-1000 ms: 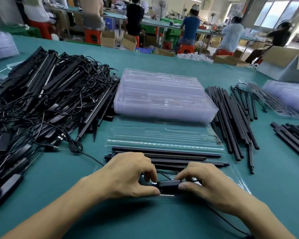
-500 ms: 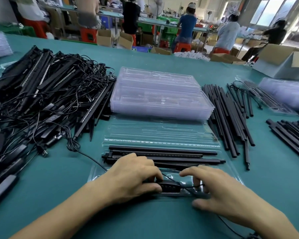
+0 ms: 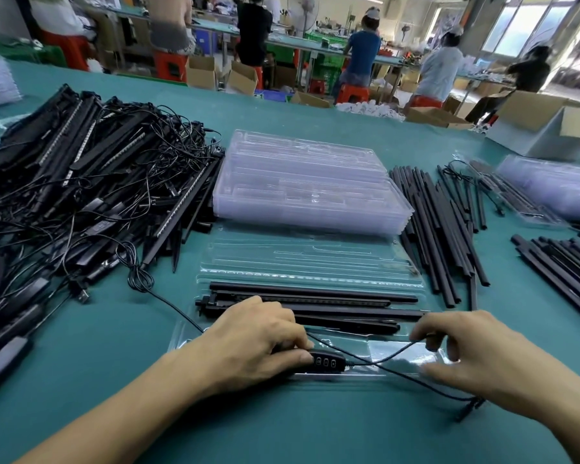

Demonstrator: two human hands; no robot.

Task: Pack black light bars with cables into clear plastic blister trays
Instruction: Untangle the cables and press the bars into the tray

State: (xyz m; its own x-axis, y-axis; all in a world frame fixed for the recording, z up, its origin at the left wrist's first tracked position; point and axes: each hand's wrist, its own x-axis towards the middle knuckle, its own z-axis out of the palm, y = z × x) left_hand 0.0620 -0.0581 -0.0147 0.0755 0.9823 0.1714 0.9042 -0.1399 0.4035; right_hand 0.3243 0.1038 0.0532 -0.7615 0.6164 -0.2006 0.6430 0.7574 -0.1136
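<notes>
Left hand [image 3: 255,343]: fingers clamp 3-button controller [image 3: 323,362] at their tips, light bars [image 3: 315,293] just beyond knuckles; right hand [image 3: 476,356]: fingertips [image 3: 419,331] pinch cable [image 3: 395,352].

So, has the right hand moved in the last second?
Yes. The right hand slid rightward along the tray, away from the controller, pinching the cable.

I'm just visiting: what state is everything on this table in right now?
Blister tray: open, its far half bare.
Light bars: lying in the tray's near half.
Controller: held down in the tray by the left hand.
Cable: loose, not tucked in, pinched by the right hand.
Tray stack: empty, nested.
Bar pile: tangled with cables.
</notes>
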